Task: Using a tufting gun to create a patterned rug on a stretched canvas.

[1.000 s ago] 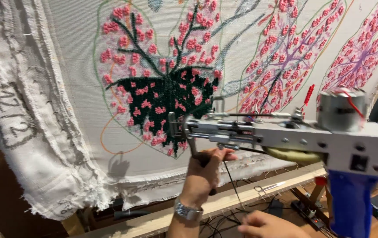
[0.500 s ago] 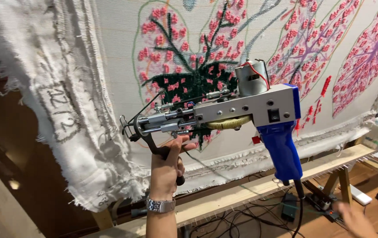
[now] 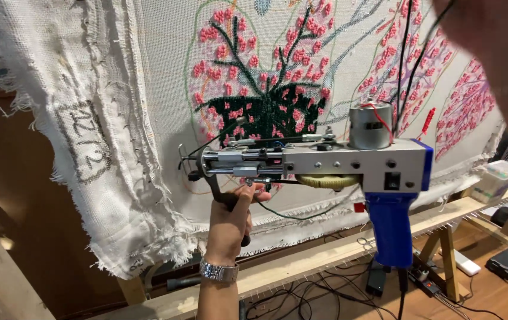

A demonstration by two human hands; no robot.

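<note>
My left hand point(image 3: 230, 219), a metal watch point(image 3: 218, 271) on its wrist, grips the black front handle of a tufting gun point(image 3: 349, 166). The gun has a silver body, a blue rear grip point(image 3: 390, 231) and a round motor point(image 3: 371, 125) on top; its needle end points left, in front of the stretched white cloth point(image 3: 165, 71). My right hand point(image 3: 497, 47) is raised at the top right, blurred and close to the camera. Dark yarn strands point(image 3: 411, 53) run from the gun up into it. A tufted leaf design point(image 3: 260, 106) in dark green and pink sits behind the gun.
The cloth's frayed left edge point(image 3: 88, 148) hangs loose over a dark wall. A wooden frame beam point(image 3: 325, 261) runs below the cloth. Black cables point(image 3: 301, 296) and a white power strip point(image 3: 464, 264) lie on the floor. A small plastic box point(image 3: 494, 178) rests at the right.
My right hand rose from the bottom of the view to the top right, taking the yarn strands up. The gun stays in my left hand, now further right and lower against the cloth.
</note>
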